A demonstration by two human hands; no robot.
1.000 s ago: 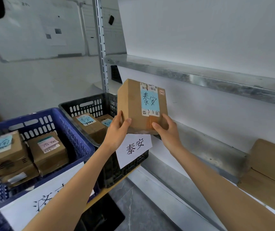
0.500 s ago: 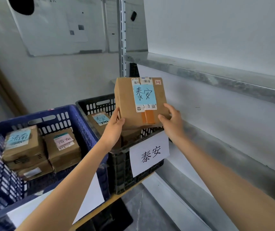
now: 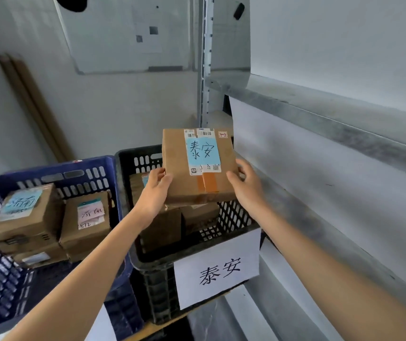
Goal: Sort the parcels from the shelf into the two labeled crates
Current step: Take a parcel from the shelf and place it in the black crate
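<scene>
Fingers of the left hand (image 3: 154, 194) curl onto the near-left corner of the parcel (image 3: 197, 185), thumb on the face, the rest hidden underneath afaict. Right hand (image 3: 247, 190) has fingers loosely spread round the right edge, thumb on the face. Looks like a lighter hold, can't tell how much weight it takes. Box is tilted w/ its blue label facing up, above the black crate (image 3: 145, 260). Label matches the crate's sign (image 3: 218, 269), so right bin imo. Risk: the boxes (image 3: 162, 230) already inside have uneven tops, so a drop from here could land crooked. Blue crate (image 3: 54, 169) is right alongside, so a sloppy release leftward = wrong bin.
</scene>
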